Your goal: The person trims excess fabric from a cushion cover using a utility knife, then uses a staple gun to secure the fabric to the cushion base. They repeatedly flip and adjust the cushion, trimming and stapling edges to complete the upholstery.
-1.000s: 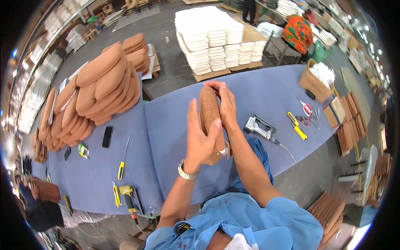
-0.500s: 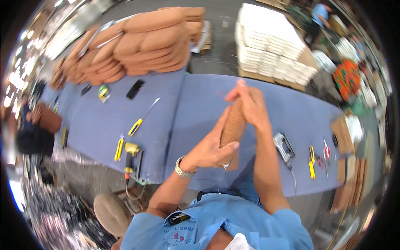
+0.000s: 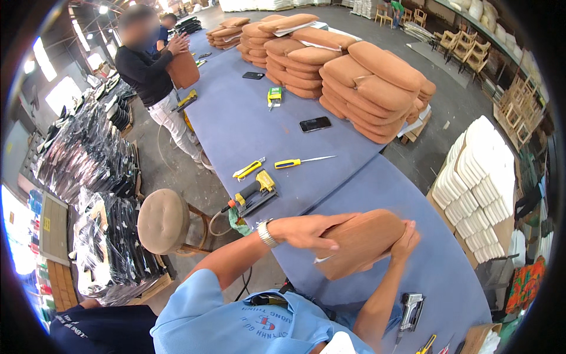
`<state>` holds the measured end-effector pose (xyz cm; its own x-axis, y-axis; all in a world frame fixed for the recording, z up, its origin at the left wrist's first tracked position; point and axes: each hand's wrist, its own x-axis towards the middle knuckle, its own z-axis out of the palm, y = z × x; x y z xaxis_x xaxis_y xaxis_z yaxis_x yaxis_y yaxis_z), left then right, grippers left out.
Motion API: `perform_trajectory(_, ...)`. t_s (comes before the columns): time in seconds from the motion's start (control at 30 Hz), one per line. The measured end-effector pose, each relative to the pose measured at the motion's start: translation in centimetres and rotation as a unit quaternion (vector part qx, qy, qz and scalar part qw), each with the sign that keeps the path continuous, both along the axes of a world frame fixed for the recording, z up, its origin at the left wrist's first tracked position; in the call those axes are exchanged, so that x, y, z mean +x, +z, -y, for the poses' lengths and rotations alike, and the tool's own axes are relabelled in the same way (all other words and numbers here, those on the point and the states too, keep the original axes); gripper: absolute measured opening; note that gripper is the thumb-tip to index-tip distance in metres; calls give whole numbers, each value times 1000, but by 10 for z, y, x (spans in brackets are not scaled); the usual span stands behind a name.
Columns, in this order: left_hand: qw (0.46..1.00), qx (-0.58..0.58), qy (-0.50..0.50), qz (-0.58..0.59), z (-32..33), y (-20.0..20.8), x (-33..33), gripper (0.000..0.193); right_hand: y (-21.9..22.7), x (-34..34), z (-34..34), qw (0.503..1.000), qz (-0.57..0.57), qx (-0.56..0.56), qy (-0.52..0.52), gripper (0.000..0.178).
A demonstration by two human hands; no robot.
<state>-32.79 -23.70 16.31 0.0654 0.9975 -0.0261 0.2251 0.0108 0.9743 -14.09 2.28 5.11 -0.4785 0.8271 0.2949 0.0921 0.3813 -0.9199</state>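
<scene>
A brown padded seat cushion (image 3: 368,242) is held tilted above the blue-grey covered table (image 3: 330,203). My left hand (image 3: 308,231) grips its left side, the thumb on the near face and the fingers along the upper edge. Around its right edge, my right hand (image 3: 405,241) is closed. A small whitish bit shows at the cushion's lower left corner. Left of my hands lies a yellow-and-black staple gun (image 3: 257,193) with a hose. A yellow utility knife (image 3: 249,169) and a yellow-handled screwdriver (image 3: 289,163) lie beyond it. A grey staple gun (image 3: 410,312) rests near my right forearm.
Stacked brown cushions (image 3: 368,88) line the table's far side, near a phone (image 3: 315,124) and a green packet (image 3: 275,96). White pads (image 3: 480,183) are piled at right. A round stool (image 3: 164,221) stands left; beyond, a co-worker (image 3: 144,71) holds a brown cushion.
My view has swung left. The cushion, seen narrow edge-on before, now shows its broad face. My right hand has gone from its top end to its right edge; my left hand stays on it.
</scene>
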Motion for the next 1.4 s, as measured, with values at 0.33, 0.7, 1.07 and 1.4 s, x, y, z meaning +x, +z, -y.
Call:
perform_trajectory(0.33,964,-17,234,-124,55,-21,55,75,-75,37,4,1000,-23,-3,-21,55)
perform_trajectory(0.7,901,60,269,-336,-48,23,76,73,59,27,40,991,32,120,52,57)
perform_trajectory(1.07,853,112,218,-460,-162,45,75,72,-195,289,-58,936,302,82,-161,36)
perform_trajectory(1.4,815,127,185,-535,-314,46,113,69,-234,392,-23,833,504,55,-221,56)
